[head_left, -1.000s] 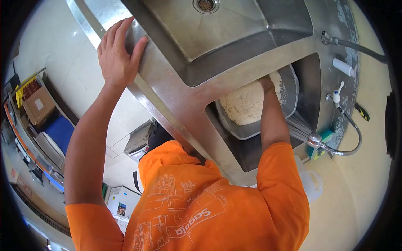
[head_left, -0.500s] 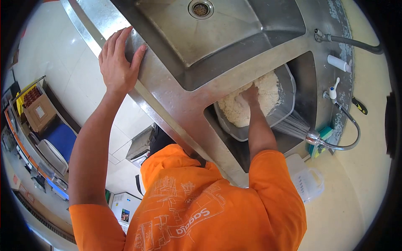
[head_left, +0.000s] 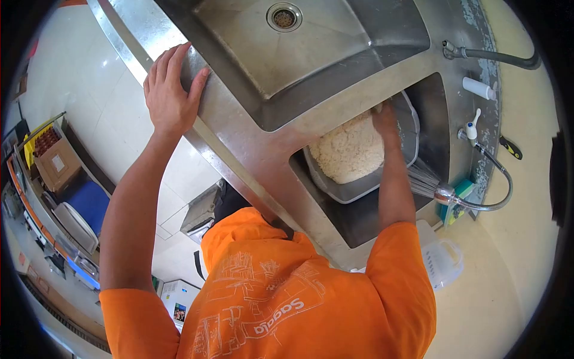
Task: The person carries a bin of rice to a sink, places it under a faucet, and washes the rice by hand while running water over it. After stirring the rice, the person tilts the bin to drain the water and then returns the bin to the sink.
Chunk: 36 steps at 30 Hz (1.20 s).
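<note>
My left hand (head_left: pixel 171 96) rests on the steel counter edge (head_left: pixel 206 99), its fingers stretched out flat and thumb apart. Down in the smaller sink basin (head_left: pixel 335 221) sits a grey tub (head_left: pixel 347 200), holding a pale grainy mass (head_left: pixel 350 149) that looks like rice. My right hand (head_left: pixel 385 118) reaches into the tub, at the right side of the pale mass. Its fingers are mostly hidden by the hand and the sink's rim. From the right, a metal spray head (head_left: pixel 444 194) sends water into the tub, behind my right forearm.
A larger sink basin (head_left: pixel 311 54) with a drain (head_left: pixel 284 17) lies ahead. To the right are a white bottle (head_left: pixel 478 88), a tap lever (head_left: pixel 472 127), a hose (head_left: pixel 507 185), and a clear plastic jug (head_left: pixel 443 263). A loaded cart (head_left: pixel 66 173) stands at the left.
My right hand has moved right across the tub, from the middle of the pale mass to its right side. My left hand stays on the counter edge. The water keeps spraying.
</note>
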Each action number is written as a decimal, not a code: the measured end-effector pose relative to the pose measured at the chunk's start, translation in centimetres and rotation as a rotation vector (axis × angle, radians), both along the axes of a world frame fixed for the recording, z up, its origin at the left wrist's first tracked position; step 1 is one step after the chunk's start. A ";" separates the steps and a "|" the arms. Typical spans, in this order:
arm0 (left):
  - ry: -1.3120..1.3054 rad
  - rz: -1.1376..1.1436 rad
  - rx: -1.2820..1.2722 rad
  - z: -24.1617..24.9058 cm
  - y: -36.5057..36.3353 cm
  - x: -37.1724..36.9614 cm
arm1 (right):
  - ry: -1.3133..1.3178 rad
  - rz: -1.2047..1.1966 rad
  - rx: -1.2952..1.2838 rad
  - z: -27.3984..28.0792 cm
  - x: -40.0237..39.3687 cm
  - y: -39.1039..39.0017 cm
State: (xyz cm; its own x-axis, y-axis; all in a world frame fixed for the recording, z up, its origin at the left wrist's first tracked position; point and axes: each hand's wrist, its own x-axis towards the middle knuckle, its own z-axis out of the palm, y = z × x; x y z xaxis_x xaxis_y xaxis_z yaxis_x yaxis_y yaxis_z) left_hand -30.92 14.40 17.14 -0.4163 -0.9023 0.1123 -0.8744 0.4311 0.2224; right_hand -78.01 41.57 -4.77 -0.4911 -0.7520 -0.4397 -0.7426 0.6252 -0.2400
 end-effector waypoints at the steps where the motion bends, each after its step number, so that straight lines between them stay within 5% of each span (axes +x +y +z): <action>1: -0.005 0.000 -0.003 0.0 0.0 0.0 | 0.124 0.026 -0.002 -0.9 -1.1 -0.8; 3: -0.003 -0.001 0.000 -0.2 0.0 -0.1 | 0.050 0.106 -0.083 -9.0 -5.6 0.9; 5: 0.004 -0.004 0.001 -0.1 0.0 0.0 | -0.059 0.150 -0.141 -11.5 -6.1 1.0; 9: -0.004 0.001 0.008 0.0 0.0 0.0 | -0.332 0.150 -0.195 -5.3 -0.5 -0.3; 13: 0.007 0.012 0.014 0.0 0.0 -0.2 | -0.594 -0.130 0.222 -5.6 2.6 1.2; 14: 0.006 0.013 0.013 0.1 0.0 -0.2 | -0.673 -0.283 0.355 -2.0 5.0 1.3; 20: 0.013 0.010 0.021 -0.1 0.0 0.1 | -0.341 0.028 0.484 4.0 10.3 5.6; 23: 0.008 0.014 0.004 -0.4 0.0 0.2 | 0.044 0.060 0.529 -0.2 12.4 7.6; 26: 0.035 0.011 0.016 -0.2 0.0 0.3 | -0.072 0.405 0.906 -2.5 10.7 4.8; 29: 0.054 0.007 0.016 0.0 0.0 0.3 | -0.720 -0.247 0.521 -17.8 0.7 14.2; 32: 0.077 -0.003 -0.019 -0.1 -0.1 0.4 | -0.664 -0.655 0.433 5.8 9.8 0.7; 36: 0.090 -0.006 -0.028 -0.5 -0.1 0.7 | -0.439 -0.108 0.227 3.8 8.5 1.5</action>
